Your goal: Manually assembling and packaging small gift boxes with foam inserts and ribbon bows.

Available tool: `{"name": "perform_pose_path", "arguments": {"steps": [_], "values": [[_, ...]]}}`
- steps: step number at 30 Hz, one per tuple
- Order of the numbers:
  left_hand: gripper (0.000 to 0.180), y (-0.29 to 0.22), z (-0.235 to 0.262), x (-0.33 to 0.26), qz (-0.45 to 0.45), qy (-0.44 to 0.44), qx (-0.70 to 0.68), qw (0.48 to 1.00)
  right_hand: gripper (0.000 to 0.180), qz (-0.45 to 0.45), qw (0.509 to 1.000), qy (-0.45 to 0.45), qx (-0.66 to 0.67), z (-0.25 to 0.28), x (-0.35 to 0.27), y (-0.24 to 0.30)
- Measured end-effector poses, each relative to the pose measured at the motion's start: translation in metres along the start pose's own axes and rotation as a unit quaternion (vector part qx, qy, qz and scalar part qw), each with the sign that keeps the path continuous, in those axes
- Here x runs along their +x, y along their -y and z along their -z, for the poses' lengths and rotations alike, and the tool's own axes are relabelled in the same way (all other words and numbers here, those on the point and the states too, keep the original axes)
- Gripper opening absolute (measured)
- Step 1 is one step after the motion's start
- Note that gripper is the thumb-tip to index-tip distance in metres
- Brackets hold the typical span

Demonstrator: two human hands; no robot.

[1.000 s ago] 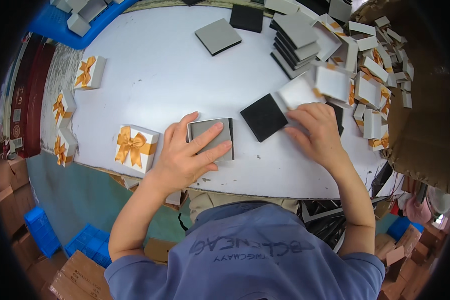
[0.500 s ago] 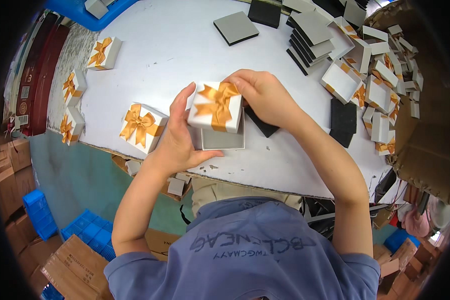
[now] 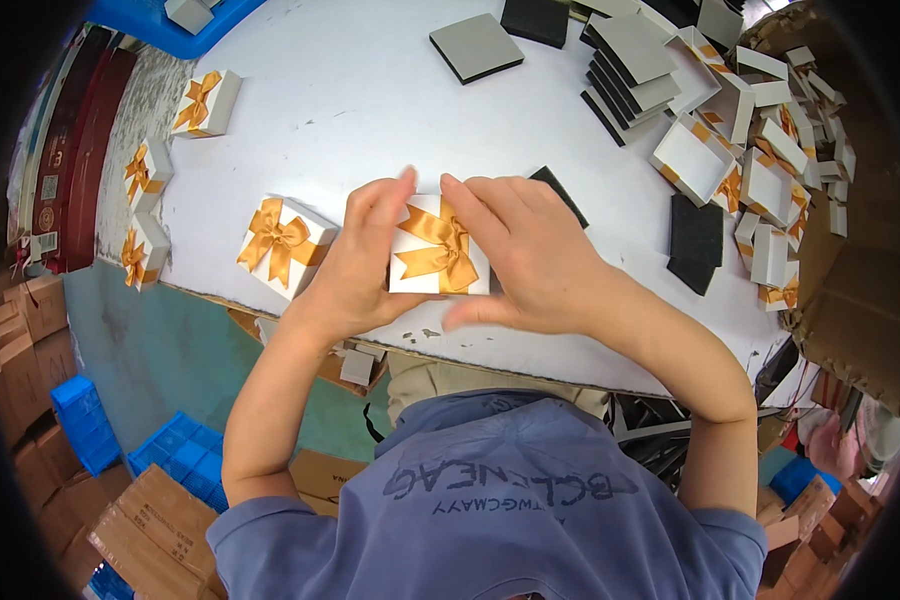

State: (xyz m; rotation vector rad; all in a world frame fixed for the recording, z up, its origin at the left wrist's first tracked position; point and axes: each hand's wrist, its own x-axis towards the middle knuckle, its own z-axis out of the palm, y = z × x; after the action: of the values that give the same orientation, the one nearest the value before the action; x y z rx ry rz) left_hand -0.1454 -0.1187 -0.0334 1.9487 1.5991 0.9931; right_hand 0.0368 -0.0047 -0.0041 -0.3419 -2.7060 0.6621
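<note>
Between my two hands, near the table's front edge, is a small white gift box (image 3: pixel 410 262) with a gold ribbon bow on its lid. The lid covers the base, which no longer shows. My left hand (image 3: pixel 355 260) wraps the box's left side, its thumb along the near side. From the right, my right hand (image 3: pixel 540 250) holds the other side, fingers at the far corner and thumb near the front corner. Just left of my left hand stands another bowed gift box (image 3: pixel 288 245). A black foam pad (image 3: pixel 560 196) lies partly hidden behind my right hand.
Several bowed boxes (image 3: pixel 208 104) line the table's left edge. Grey-topped foam pads (image 3: pixel 625 70) are stacked at the far right, beside a heap of open box lids (image 3: pixel 692 160) spilling from a cardboard carton (image 3: pixel 860 300). A blue bin (image 3: pixel 175 40) sits far left.
The lid, held raised and askew over the open base, has come down over it. My right hand has moved from the lid's far corner to the box's right side.
</note>
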Motion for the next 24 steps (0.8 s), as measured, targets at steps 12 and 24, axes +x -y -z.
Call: {"name": "perform_pose_path", "arguments": {"steps": [12, 24], "values": [[0.084, -0.016, 0.025, 0.015, 0.019, 0.098, 0.399, 0.912, 0.093, -0.036, 0.992, 0.065, -0.105, -0.009, -0.02, -0.024], [0.079, 0.003, 0.092, -0.122, 0.316, -0.094, 0.368, 0.869, 0.051, -0.072, 0.969, -0.033, -0.234, 0.016, -0.056, -0.076]]}}
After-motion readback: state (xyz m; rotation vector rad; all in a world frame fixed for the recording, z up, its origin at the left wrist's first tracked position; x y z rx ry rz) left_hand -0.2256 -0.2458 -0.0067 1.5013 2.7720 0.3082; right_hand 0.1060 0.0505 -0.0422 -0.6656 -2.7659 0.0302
